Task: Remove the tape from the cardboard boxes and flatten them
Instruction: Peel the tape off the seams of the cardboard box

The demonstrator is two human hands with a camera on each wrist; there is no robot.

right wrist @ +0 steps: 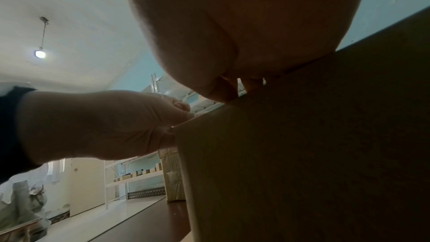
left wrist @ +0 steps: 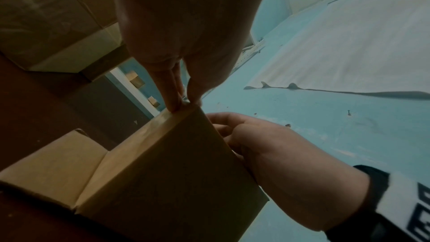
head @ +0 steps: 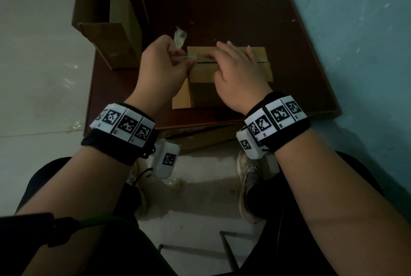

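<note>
My right hand [head: 239, 75] presses flat on the small cardboard box [head: 231, 79] to steady it while my left hand [head: 163, 68], at its left edge, pinches the clear tape [head: 180, 37] free.

**Both hands at work, forearms forward**

We see both forearms reaching forward, each with a dark wrist band carrying white marker blocks. Our left hand [head: 163, 64] is turned with its back up, fingers curled, and the fingertips [left wrist: 174, 102] meet the thumb in a pinch. Our right hand [head: 239, 75] lies palm down, fingers stretched forward and pressing flat; from the right wrist view the palm covers most of the picture. The two hands are near each other, not touching.
</note>
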